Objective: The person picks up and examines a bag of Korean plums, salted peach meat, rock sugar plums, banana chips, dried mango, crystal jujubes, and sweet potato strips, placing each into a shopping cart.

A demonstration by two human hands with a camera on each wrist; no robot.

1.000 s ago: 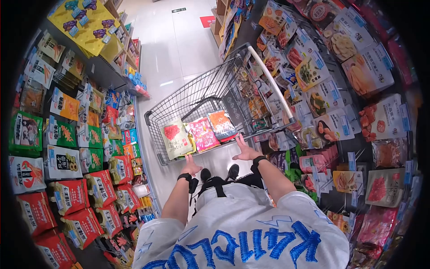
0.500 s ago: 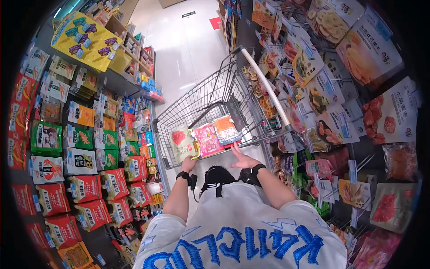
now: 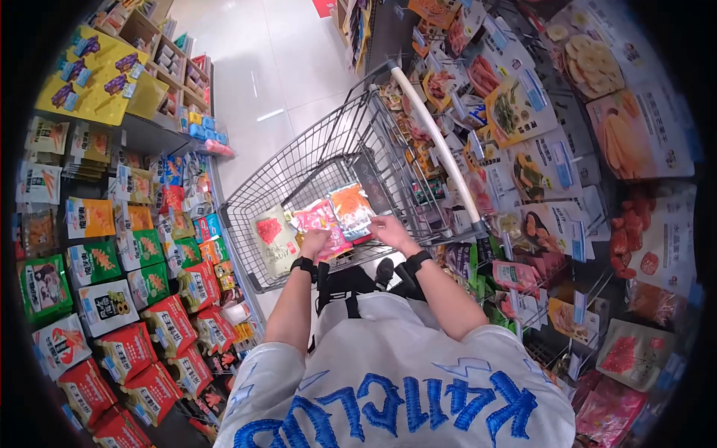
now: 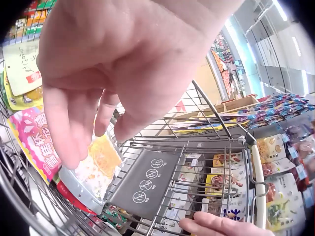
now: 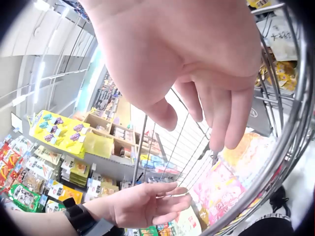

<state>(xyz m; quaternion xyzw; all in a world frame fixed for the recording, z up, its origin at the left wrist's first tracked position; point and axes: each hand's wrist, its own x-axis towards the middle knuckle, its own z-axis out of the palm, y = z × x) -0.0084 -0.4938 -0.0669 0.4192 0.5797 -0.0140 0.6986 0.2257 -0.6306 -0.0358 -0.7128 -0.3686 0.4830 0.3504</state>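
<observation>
My left hand [image 3: 317, 243] hovers over the near side of a wire shopping cart [image 3: 243, 196], in front of a pink bag [image 3: 305, 218]. Its fingers point down, loosely bent with nothing between them, as the left wrist view shows. My right hand [image 3: 390, 230] hangs at the near corner of an orange-and-white food pack [image 3: 349, 207]. In the right wrist view its fingers are relaxed, thumb apart, holding nothing. Left of the pink bag lies a cream bag with a red picture [image 3: 273, 237]. All these packs lie side by side in the cart.
Hanging snack packs [image 3: 138, 351] line the shelf on my left, and dried-fruit bags [image 3: 523, 108] the rack on my right. The cart's pale handle [image 3: 437, 138] stands close to that rack. Beyond the cart runs a tiled aisle [image 3: 258, 45] beside a yellow display board [image 3: 93, 75].
Both hands have come up from the cart's near rim to above the packs. The left hand has shifted from the cream bag toward the pink bag. The head view has swung slightly.
</observation>
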